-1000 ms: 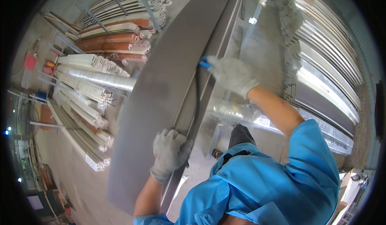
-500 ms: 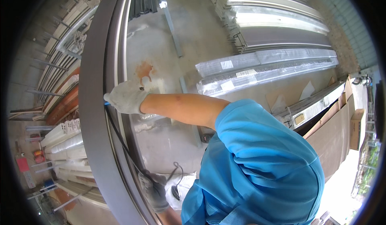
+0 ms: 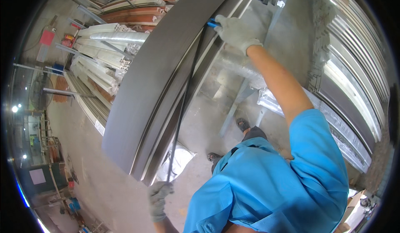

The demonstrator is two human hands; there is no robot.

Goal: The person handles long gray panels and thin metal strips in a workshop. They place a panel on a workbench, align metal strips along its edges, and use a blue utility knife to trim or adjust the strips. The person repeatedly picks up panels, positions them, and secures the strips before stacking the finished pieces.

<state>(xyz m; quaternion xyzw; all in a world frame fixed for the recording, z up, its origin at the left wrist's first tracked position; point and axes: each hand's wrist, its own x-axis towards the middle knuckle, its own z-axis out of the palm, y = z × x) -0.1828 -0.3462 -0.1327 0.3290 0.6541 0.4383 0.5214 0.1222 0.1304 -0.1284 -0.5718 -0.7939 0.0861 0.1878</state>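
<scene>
A long black flexible strip (image 3: 186, 93) runs almost straight between my two hands, over a long grey metal profile (image 3: 146, 95) with grooves along its right side. My gloved right hand (image 3: 235, 32) is closed on a small blue tool (image 3: 213, 23) at the strip's upper end, over the grooved side; the tool's exact kind is mostly hidden by the fingers. Just beyond the profile's near end, my gloved left hand (image 3: 159, 197) is closed around the strip's lower part.
White plastic sheeting (image 3: 177, 162) lies on the floor beside the profile's near end. Racks of long white profiles (image 3: 102, 62) stand at the left. More stacked profiles (image 3: 354, 91) lie at the right. A grey metal stand leg (image 3: 233, 104) is near my feet.
The view has swung, showing the profile's near end. My left hand has moved down past that end with the strip, which now stretches straighter. My right hand still grips the blue tool.
</scene>
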